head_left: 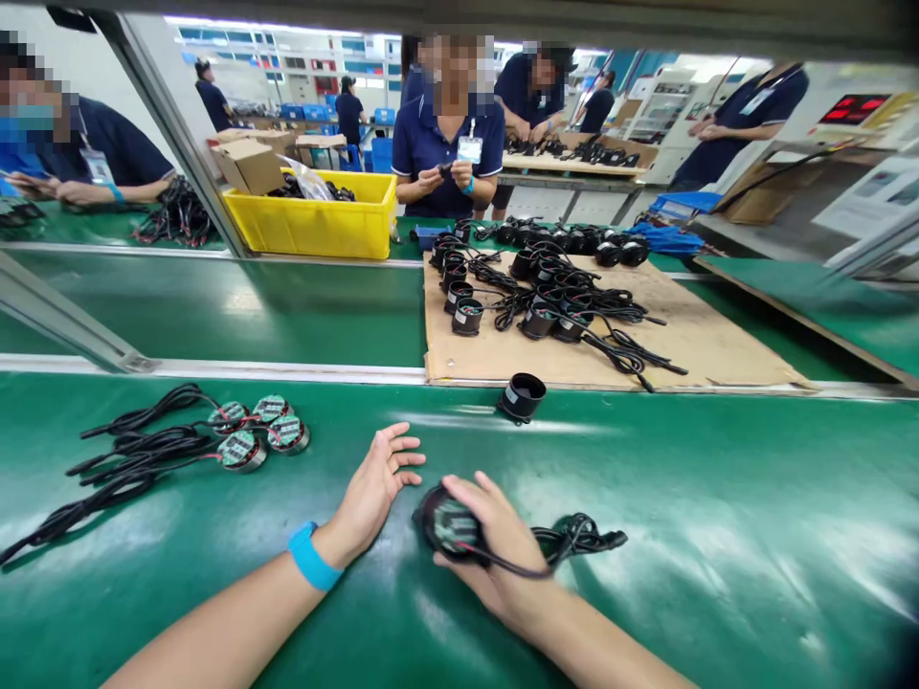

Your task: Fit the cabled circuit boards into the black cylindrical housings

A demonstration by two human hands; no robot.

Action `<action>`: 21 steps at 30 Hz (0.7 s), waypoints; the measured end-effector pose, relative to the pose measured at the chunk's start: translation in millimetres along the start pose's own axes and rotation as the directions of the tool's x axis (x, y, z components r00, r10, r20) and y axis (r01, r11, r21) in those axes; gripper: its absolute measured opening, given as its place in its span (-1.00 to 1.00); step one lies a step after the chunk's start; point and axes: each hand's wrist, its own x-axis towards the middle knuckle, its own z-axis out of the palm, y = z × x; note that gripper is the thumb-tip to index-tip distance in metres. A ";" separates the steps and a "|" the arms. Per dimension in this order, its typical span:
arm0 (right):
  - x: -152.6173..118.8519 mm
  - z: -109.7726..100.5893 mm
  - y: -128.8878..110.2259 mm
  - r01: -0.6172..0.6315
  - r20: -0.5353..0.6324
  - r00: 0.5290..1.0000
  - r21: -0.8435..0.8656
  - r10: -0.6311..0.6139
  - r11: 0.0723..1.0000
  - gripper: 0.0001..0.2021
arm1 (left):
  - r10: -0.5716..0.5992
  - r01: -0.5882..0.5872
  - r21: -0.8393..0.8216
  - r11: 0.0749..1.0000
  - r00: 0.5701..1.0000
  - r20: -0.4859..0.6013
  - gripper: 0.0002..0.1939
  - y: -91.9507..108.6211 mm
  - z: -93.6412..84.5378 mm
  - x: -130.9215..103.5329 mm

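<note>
Your right hand (506,550) curls around a black cup (449,522) mid-counter (373,622); your left hand (368,493) is empty, fingers wide. Green-filled cups (466,318) sit on the board (718,335); four loose round parts (241,451) lie toward the counter's far left corner, one unfilled-looking cup (518,397) by its far edge.

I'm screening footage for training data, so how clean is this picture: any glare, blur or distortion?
Head view: pale glare streaks on the green work surface, strongest toward the right; motion blur on the round part in the right hand; frame struts lean steeply near the left edge, suggesting wide-angle distortion; dark corner at lower right; faces pixelated.
</note>
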 end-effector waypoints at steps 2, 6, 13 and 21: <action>0.2 4.2 2.2 -0.018 0.137 0.990 -0.006 0.019 1.000 -0.19 | 0.018 -0.019 0.030 0.999 1.000 0.012 -0.31 -1.2 0.2 -1.1; -4.6 8.8 4.5 -0.107 0.243 0.964 -0.030 0.111 0.994 0.09 | 0.156 -0.183 0.281 0.942 0.981 0.114 -0.32 -1.3 -6.1 -10.2; -24.7 -10.8 -0.9 -0.217 0.351 0.897 -0.180 0.269 0.959 0.18 | 0.182 -0.551 0.690 0.470 0.825 0.535 -0.32 6.0 -10.5 -28.7; -17.2 -78.3 -0.7 0.015 0.360 0.933 -0.047 0.003 0.999 -0.94 | 0.139 -0.609 0.748 0.265 0.792 0.595 -0.42 -1.0 -9.6 -31.1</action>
